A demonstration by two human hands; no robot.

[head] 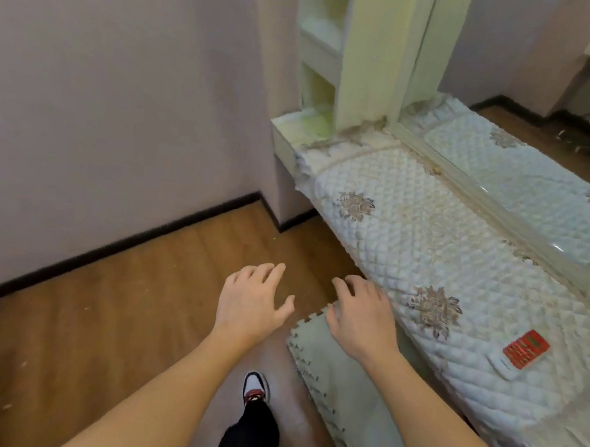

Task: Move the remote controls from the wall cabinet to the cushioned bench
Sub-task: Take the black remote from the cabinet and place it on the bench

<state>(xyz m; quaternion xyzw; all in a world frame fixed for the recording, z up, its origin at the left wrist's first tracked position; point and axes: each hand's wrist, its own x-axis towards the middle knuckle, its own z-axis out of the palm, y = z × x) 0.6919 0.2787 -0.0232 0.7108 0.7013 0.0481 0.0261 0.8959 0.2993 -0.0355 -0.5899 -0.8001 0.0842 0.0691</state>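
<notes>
Left hand and right hand both empty, fingers loosely spread above floor; one remote lies on the bench cushion, right of the hands.

Nothing is legible; the markings on the red remote control are too blurred.

The bench wears white diamond quilting with grey-brown flowers; near its front edge lies a red, white-tipped remote. My shoes are white, red and black on brown wood-grain floor.
</notes>
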